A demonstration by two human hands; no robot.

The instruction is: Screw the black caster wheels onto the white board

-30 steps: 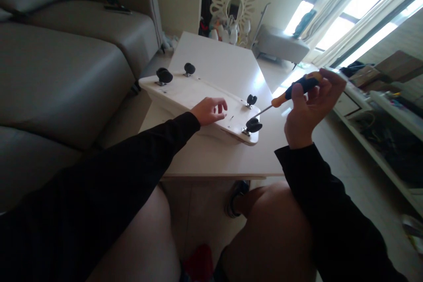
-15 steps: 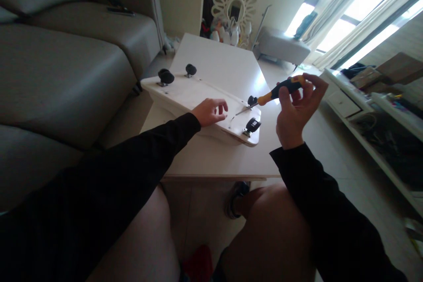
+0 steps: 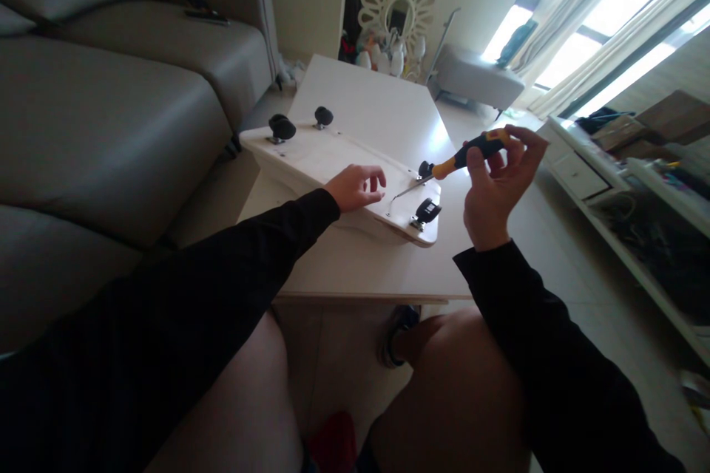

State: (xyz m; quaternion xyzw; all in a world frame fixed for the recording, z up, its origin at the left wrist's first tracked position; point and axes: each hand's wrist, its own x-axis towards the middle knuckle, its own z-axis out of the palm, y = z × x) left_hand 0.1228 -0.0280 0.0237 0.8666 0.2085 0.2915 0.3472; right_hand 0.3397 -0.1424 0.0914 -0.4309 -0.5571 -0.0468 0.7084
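A white board [image 3: 310, 151] with black caster wheels lies wheels-up on a white table. Two wheels, among them the left caster [image 3: 282, 128], stand at its far-left end, and two more, including the near caster [image 3: 425, 211], at the right end. My right hand [image 3: 496, 185] grips the yellow-and-black handle of a screwdriver [image 3: 471, 154]. Its shaft slants down to the left, the tip close to the board's surface by a small hole; whether a screw is on the tip, I cannot tell. My left hand [image 3: 360, 188] rests on the board left of the tip, fingers loosely bent and apart, holding nothing.
The table [image 3: 355, 266] has its near edge just before my knees. A grey sofa [image 3: 111, 111] runs along the left. Off to the right stands a low white cabinet [image 3: 577, 170] with boxes on top. A grey bench [image 3: 477, 77] is by the window.
The screwdriver's tip has come slightly lower and nearer the board's surface. My left hand keeps its pose on the board, and the whole view has shifted a little.
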